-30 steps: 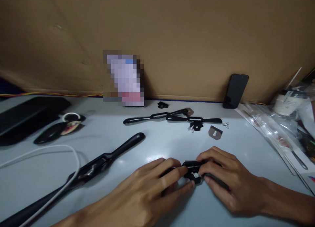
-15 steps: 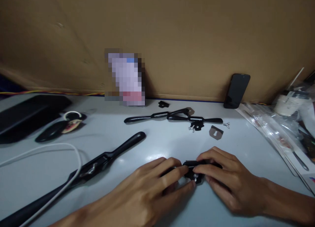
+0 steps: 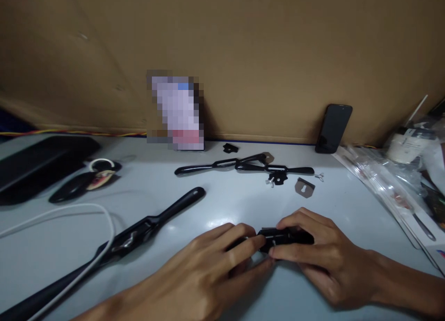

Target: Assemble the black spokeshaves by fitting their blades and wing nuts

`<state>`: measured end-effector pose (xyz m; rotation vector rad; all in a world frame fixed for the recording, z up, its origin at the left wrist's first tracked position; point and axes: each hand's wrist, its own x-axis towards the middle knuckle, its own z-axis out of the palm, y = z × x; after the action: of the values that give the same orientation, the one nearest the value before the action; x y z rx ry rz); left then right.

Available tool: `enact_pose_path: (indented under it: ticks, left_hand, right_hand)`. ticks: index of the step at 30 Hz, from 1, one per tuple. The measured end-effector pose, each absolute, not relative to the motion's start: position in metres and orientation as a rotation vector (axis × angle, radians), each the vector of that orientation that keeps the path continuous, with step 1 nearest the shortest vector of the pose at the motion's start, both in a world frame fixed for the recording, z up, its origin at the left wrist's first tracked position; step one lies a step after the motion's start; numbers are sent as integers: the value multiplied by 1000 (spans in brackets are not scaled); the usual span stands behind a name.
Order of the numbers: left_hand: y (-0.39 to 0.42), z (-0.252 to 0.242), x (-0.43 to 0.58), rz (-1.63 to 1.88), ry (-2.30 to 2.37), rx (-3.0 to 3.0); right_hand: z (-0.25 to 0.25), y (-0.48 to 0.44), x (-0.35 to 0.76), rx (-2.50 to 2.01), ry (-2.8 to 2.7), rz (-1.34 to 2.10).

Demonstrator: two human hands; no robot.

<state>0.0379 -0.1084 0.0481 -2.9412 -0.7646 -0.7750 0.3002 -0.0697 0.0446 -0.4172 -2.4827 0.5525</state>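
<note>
Both hands close around a black metal spokeshave (image 3: 288, 236) low over the table at the front. My left hand (image 3: 215, 260) grips its left part, the fingers bent and the thumb reaching under the middle. With my right hand (image 3: 323, 253) I hold the right side; its index finger presses at the middle, where the thumbscrew is mostly covered. Behind them lie a blade (image 3: 310, 191) with a keyhole slot, a thumbscrew (image 3: 320, 176), another thumbscrew (image 3: 270, 182) and a black cap plate (image 3: 278, 178).
Two spokeshave bodies (image 3: 194, 168) and another cap plate (image 3: 230, 148) lie farther back. A larger spokeshave (image 3: 179, 203) lies left under a white cable (image 3: 110, 223). Keys (image 3: 73, 186), a black case (image 3: 45, 163), a leaning phone (image 3: 333, 128) and plastic packets (image 3: 385, 186) surround the workspace.
My right fingers have shifted down and left over the spokeshave's middle, covering the thumbscrew and exposing more of the black body. My left hand stays nearly still.
</note>
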Motion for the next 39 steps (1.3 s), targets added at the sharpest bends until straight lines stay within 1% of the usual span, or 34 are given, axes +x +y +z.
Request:
enact_pose_path:
  ticks: [9, 17, 24, 39]
  left_hand:
    - [-110, 44, 36, -785, -763, -2936]
    - [-109, 47, 38, -756, -772, -2945]
    - [-109, 47, 36, -755, -769, -2933]
    - [-111, 45, 38, -717, -784, -2943]
  right_hand:
    - [39, -75, 298, -529, -2441, 536]
    - [44, -70, 300, -412, -2463, 583]
    - [40, -74, 299, -512, -2482, 543]
    - [44, -73, 299, -617, -2456, 686]
